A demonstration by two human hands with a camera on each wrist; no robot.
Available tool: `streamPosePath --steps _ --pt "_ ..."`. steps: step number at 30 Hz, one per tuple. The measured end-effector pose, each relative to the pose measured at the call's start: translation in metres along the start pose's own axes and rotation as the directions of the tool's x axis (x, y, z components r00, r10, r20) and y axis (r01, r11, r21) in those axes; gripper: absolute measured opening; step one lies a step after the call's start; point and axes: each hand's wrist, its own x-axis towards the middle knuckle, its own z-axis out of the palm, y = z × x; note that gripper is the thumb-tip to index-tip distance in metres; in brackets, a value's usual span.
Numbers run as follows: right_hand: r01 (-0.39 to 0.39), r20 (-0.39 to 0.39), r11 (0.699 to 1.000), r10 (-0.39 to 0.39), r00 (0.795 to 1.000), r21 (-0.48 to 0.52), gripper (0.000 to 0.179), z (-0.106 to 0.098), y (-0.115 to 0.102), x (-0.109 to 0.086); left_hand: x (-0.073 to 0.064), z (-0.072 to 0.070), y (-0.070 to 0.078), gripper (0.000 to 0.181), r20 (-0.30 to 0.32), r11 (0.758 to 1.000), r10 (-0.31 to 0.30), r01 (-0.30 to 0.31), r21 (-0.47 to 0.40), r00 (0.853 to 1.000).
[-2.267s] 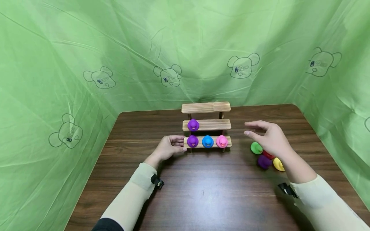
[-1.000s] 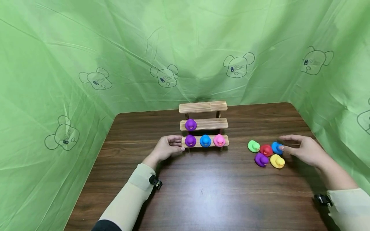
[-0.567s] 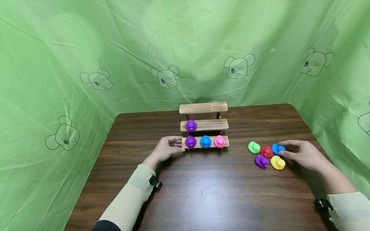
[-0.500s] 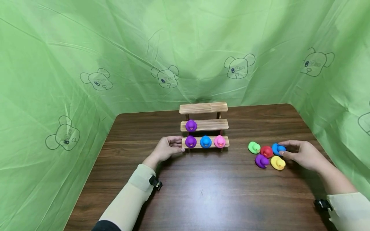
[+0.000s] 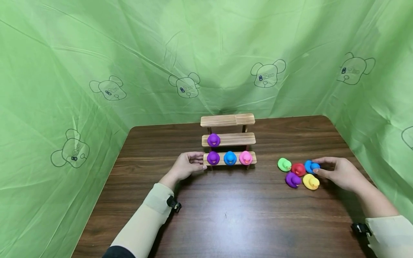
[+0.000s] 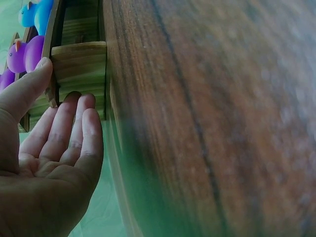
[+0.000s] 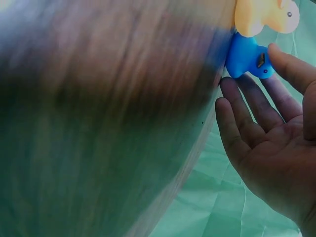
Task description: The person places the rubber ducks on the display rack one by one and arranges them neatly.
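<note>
As before, the left grip loosely pinches the wooden rack at its nine-o'clock end. On the table, at three o'clock from the red duck, the blue duck is now pinched by the right grip, earlier gaping and empty.
</note>
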Motion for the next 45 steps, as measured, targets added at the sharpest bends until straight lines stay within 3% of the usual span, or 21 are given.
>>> streamPosePath --steps 7,16,28,37,45 --pt "-0.005 -0.031 1.0 0.004 1.0 -0.014 0.05 0.0 0.001 -0.001 0.001 0.001 -0.001 0.055 -0.003 1.0 -0.004 0.004 0.003 1.0" --pt "-0.004 -0.172 1.0 0.002 0.985 -0.013 0.043 -0.002 -0.004 -0.001 0.0 0.0 0.0 0.055 0.007 1.0 0.003 -0.003 0.007 1.0" --pt "-0.002 -0.294 1.0 0.01 0.956 0.027 0.044 -0.002 -0.038 0.005 0.0 0.0 0.002 0.053 -0.007 0.999 0.022 -0.021 0.032 1.0" --pt "0.079 -0.308 0.991 -0.044 0.95 0.103 0.042 -0.001 -0.072 0.01 0.0 0.0 0.002 0.053 -0.01 0.999 0.019 -0.018 0.028 1.0" --pt "0.108 -0.276 0.98 -0.06 0.959 0.165 0.042 0.002 -0.096 0.018 0.0 0.0 0.002 0.054 -0.007 0.999 0.022 -0.022 0.032 1.0"
